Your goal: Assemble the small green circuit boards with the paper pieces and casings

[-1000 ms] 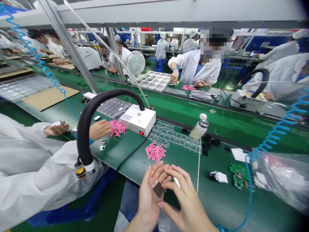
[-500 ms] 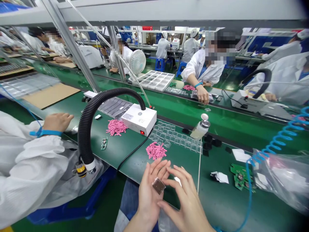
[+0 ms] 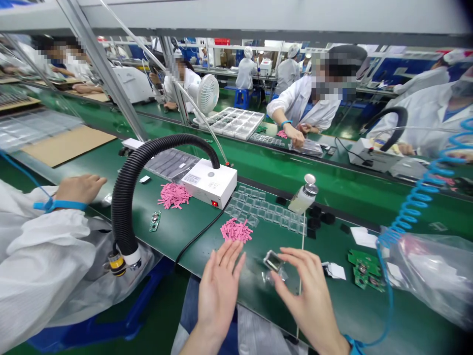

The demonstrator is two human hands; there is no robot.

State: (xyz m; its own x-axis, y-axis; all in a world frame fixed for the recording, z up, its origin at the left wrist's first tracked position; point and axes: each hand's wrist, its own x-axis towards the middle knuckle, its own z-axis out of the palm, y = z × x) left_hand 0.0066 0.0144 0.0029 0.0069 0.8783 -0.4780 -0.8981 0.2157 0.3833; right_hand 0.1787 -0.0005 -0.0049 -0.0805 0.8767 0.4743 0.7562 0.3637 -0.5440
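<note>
Two hands work below my view, and they carry different loads. My right hand (image 3: 277, 263) has a narrow grip: thumb and forefinger pinch the right edge of a small framed part (image 3: 272, 261), which is tilted, its dark face towards me. The part sits over the bench (image 3: 260, 301), just above some clear film (image 3: 275, 278); I cannot tell whether the two touch. My left hand (image 3: 220, 291) is wide, palm up and fingers stretched, with nothing in its grip.

Just beyond my left fingertips I see pink strips (image 3: 236, 230) in a pile, and behind them rows of clear frames (image 3: 268, 213), with a bottle (image 3: 302, 198) near their far right end. To the right of my right hand lie white slips (image 3: 335, 270), then green boards (image 3: 365, 270) and a plastic bag (image 3: 436, 276). A co-worker's hand (image 3: 79, 188) rests well apart on the left.
</note>
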